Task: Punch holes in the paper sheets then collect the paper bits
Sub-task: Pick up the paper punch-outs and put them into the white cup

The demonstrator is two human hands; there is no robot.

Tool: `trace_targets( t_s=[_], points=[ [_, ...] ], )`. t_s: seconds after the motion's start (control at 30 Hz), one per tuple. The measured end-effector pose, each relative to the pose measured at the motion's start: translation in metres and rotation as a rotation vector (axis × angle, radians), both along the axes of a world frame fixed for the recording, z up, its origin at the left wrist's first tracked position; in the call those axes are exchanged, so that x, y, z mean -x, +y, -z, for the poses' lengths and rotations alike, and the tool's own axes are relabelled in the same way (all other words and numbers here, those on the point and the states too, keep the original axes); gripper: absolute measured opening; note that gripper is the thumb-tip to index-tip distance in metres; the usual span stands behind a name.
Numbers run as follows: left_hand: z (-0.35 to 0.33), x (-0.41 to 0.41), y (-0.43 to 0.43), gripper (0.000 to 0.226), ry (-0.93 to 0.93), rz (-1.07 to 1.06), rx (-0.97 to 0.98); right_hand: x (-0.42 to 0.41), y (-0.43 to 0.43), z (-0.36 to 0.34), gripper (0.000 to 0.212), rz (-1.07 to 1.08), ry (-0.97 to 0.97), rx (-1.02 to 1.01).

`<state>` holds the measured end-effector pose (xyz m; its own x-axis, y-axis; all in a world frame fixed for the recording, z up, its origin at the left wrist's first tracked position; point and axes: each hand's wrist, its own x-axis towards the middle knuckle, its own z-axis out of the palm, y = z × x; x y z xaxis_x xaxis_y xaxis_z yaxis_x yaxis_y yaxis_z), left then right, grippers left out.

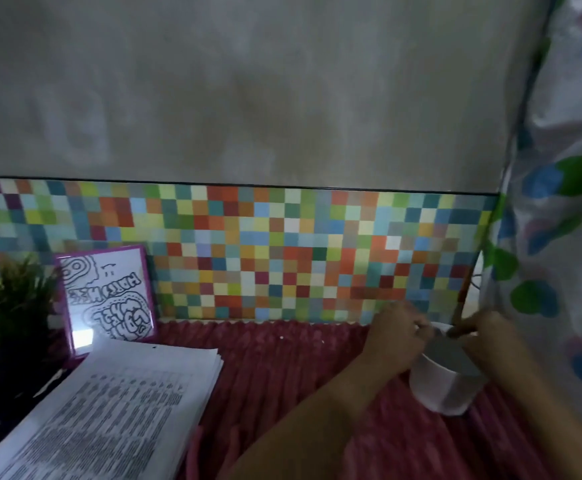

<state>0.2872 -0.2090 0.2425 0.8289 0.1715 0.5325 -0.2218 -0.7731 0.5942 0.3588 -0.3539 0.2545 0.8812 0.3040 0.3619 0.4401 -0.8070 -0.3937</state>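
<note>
Lying well left of left hand (395, 337), right hand (483, 332): paper sheets (116, 403).

- The paper sheets (116, 407) ran off the lower left edge, their print too blurred to read.
- The left hand (395, 341) and right hand (487, 336) were smeared over the white cup (445, 386); their grips could not be told.
- The plant (9, 306) was cut by the left edge.

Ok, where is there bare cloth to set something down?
Widest free patch: red cloth between the paper stack and the left hand, back to the tiled wall. Crowded: the right corner, where it and the right hand meet over the white cup by the curtain; the far left, with plant and framed drawing.
</note>
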Motion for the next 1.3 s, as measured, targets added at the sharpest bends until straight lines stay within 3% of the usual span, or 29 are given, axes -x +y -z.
trace_targets(
  t_s=[0.13, 0.23, 0.3, 0.4, 0.5, 0.67, 0.9, 1.17, 1.3],
  points=[
    [-0.002, 0.012, 0.035, 0.019, -0.050, -0.026, -0.002, 0.014, 0.028, -0.003, 0.027, -0.047, -0.437, -0.114],
    [0.002, 0.027, 0.079, 0.020, 0.029, -0.170, 0.092, 0.041, 0.069, -0.012, 0.030, -0.152, -0.562, -0.292],
    [0.015, 0.038, 0.112, 0.020, 0.103, -0.290, 0.158, 0.048, 0.102, -0.004, 0.029, -0.243, -0.430, -0.367],
    [0.040, 0.051, 0.153, 0.020, 0.173, -0.421, 0.164, 0.047, 0.146, 0.029, 0.026, -0.348, -0.032, -0.352],
    [0.058, 0.058, 0.174, 0.020, 0.277, -0.405, 0.192, 0.048, 0.173, 0.071, 0.017, -0.369, 0.232, -0.311],
    [0.067, 0.054, 0.185, 0.009, 0.296, -0.378, 0.257, 0.050, 0.181, 0.088, 0.008, -0.265, 0.209, -0.435],
    [0.073, 0.047, 0.184, 0.005, 0.274, -0.498, 0.159, 0.036, 0.190, 0.109, 0.006, -0.232, 0.057, -0.296],
    [0.071, 0.049, 0.180, 0.025, 0.280, -0.534, 0.092, 0.029, 0.198, 0.117, 0.007, -0.194, -0.016, -0.268],
    [0.074, 0.047, 0.191, 0.022, 0.286, -0.468, 0.291, 0.023, 0.195, 0.117, 0.022, -0.177, 0.052, -0.447]
  ],
)
